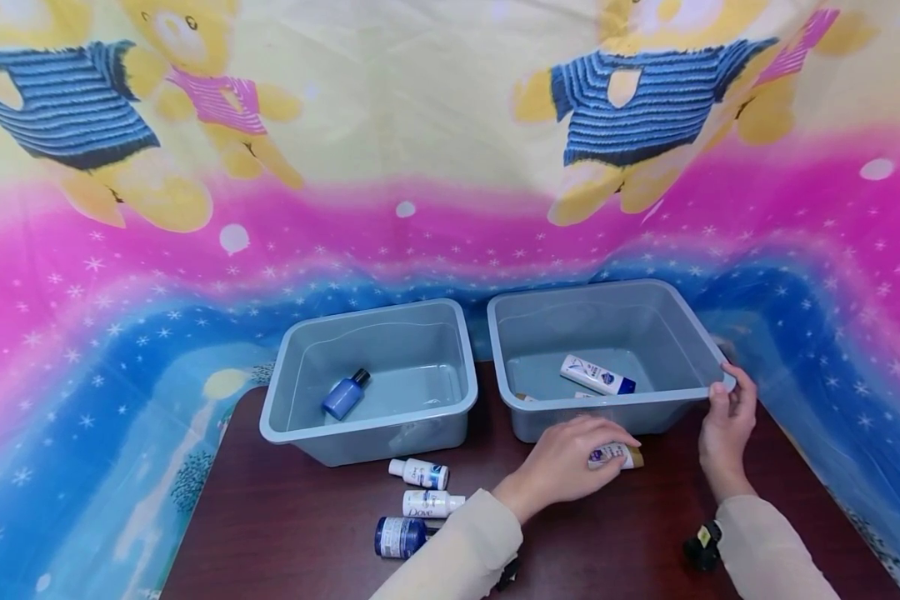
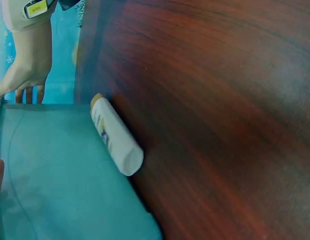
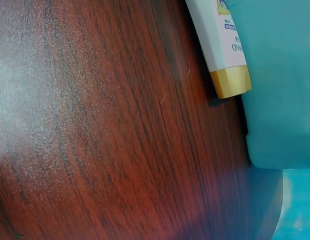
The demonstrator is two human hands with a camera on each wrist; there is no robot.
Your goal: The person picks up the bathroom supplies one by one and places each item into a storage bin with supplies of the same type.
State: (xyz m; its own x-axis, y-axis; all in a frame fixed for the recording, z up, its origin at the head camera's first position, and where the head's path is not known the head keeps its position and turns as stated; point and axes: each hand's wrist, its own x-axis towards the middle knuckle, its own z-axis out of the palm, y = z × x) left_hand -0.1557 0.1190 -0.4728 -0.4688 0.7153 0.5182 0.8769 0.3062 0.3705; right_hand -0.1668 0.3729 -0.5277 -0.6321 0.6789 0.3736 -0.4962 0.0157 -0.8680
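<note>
Left hand (image 1: 566, 467) unclosed over white bottle (image 2: 117, 137); right hand (image 1: 727, 429) gripping right bin (image 1: 671, 413)

Left-hand grip: not engaged. Fingers are bent above the white bottle, with the thumb set apart from them. In the left wrist view, the lower body of the bottle is free of the fingers, which show at the left edge of the view beside the bin wall.

Right-hand grip: engaged. Thumb and fingers clasp the rim of the right bin at its front right corner.

Bottle position: lengthwise along the outer front wall of the right bin, on the dark wood table (image 1: 270, 517). Its gold cap (image 3: 231, 81) points toward the right-hand side. Contact between bottle and wall cannot be determined.

Right bin contents: one white bottle with a blue cap (image 1: 596, 375), plus further items mostly hidden by the front rim.

Left bin (image 1: 345, 446) contents: one blue bottle with a black cap (image 1: 345, 396), tilted across the floor.

Table, in front of the left bin: two small white bottles (image 1: 429, 503) and one dark blue bottle (image 1: 399, 537), all lying on their sides. The left sleeve (image 1: 457, 550) partly covers this group.

Background: cloth (image 1: 390, 225) printed with bears.
</note>
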